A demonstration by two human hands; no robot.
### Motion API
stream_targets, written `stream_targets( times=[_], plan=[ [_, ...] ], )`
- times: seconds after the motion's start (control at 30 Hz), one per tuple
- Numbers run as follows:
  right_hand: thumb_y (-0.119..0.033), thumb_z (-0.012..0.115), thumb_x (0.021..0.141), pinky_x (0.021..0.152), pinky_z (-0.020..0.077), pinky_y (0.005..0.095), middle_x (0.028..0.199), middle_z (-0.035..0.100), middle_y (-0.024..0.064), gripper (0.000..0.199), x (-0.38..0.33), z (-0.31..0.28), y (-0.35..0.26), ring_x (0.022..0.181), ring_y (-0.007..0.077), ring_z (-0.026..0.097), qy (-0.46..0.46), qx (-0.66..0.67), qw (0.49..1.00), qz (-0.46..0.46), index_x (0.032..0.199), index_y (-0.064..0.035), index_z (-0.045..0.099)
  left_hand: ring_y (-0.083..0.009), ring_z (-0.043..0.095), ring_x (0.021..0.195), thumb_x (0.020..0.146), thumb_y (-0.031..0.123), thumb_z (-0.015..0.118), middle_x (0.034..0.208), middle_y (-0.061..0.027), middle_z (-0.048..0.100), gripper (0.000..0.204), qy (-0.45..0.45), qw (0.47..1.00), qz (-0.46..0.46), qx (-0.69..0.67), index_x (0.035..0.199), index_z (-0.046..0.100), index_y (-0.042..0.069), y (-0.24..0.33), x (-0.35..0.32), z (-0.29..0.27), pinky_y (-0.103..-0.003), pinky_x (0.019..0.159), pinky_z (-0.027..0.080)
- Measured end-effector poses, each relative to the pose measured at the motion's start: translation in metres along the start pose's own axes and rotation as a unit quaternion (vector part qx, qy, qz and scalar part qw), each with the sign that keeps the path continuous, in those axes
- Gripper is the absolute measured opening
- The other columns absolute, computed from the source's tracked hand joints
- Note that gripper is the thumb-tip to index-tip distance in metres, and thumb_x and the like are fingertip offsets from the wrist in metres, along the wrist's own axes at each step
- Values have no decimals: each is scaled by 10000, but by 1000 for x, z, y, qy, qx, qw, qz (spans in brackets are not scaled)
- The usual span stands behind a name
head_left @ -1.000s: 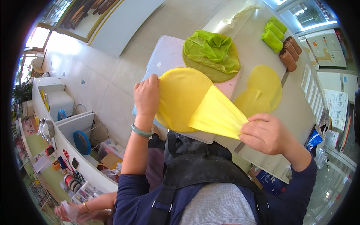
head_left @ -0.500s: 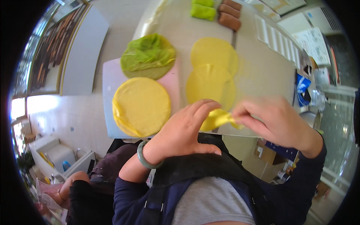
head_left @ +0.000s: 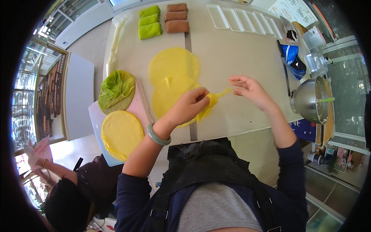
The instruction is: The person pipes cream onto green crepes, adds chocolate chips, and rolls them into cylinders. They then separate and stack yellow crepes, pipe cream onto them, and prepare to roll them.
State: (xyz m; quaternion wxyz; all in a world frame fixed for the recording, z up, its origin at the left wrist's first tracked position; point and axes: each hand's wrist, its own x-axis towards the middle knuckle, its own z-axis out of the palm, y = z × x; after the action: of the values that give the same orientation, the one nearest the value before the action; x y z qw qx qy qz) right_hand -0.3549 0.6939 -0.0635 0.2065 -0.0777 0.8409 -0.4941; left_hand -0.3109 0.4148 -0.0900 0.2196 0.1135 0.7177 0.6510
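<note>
Yellow crepe [head_left: 211, 101], thin and crumpled with a twisted tail, is over the smooth pale table [head_left: 239, 116] near its front edge, pinched by left hand [head_left: 185, 109] between thumb and fingers. Right hand [head_left: 253, 92] has fingers spread beside the tail, contact unclear; flat, see-through yellow rounds [head_left: 172, 63] overlap on the table.

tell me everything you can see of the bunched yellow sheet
The thin, soft-looking yellow sheet resembles crepe and is bunched and creased, pinched between the thumb and fingers of the left hand, which hides part of it. A narrow, twisted strip points toward the right hand; whether its tip touches those fingers is unclear. Loose folds show below the left fingers, near the right edge of a flat yellow round on the pale tabletop; contact there is hard to tell.
</note>
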Motion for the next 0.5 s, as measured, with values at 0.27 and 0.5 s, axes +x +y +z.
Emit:
stream_targets(
  times=[0.27, 0.5],
  plan=[
    [-466, 609, 1049, 1094, 475, 363, 1494, 519, 99, 581, -50, 62, 79, 1330, 252, 541, 24, 558, 813, 168, 1448, -57, 502, -183, 628, 1161, 1131, 285, 445, 1258, -58, 628, 329, 25, 909, -72, -411, 1359, 533, 64, 52, 36, 42, -403, 988, 524],
    [-387, 619, 1053, 1005, 532, 374, 1251, 665, 52, 466, -34, 50, 81, 1138, 185, 649, -19, 734, 665, 135, 1384, -69, 539, -248, 536, 1348, 1128, 182, 412, 1449, -115, 546, 372, 106, 896, 13, -431, 1466, 428, 27, 7, 5, 90, -451, 1127, 446]
  ],
)
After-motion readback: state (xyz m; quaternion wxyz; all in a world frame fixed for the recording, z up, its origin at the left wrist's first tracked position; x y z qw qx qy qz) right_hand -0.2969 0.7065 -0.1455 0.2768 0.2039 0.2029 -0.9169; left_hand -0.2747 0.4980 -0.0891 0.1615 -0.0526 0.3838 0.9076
